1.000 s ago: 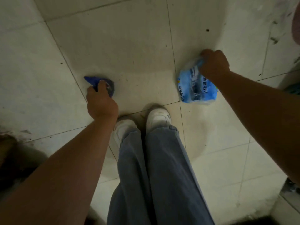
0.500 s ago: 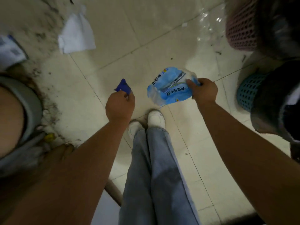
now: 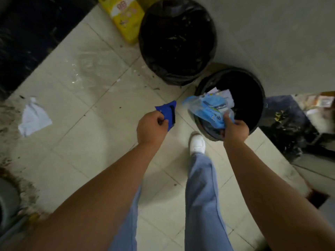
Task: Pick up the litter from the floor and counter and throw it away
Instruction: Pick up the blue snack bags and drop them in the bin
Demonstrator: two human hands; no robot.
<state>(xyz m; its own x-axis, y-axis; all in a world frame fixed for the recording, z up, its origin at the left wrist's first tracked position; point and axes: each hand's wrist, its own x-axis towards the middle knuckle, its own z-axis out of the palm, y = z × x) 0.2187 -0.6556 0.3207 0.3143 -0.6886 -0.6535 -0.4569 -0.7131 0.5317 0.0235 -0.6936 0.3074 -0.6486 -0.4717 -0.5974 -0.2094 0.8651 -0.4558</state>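
My left hand [image 3: 151, 126] grips a small dark blue wrapper [image 3: 167, 113], held above the tiled floor just left of the bins. My right hand [image 3: 235, 129] is closed on a light blue plastic bag [image 3: 208, 110] with printing on it, held over the near rim of the smaller bin [image 3: 253, 87], which has a black liner and holds white paper scraps. A crumpled white paper [image 3: 34, 117] lies on the floor at the left.
A bigger bin [image 3: 177, 40] lined in black stands behind the small one, with a yellow jug [image 3: 125, 17] beside it. A clear plastic film [image 3: 87, 67] lies on the tiles. Dark clutter [image 3: 290, 124] sits to the right. Dirt runs along the floor's left edge.
Both hands lifted their litter off the floor as I stood up and turned to the bins. The light blue bag moved from above the floor to over the small bin.
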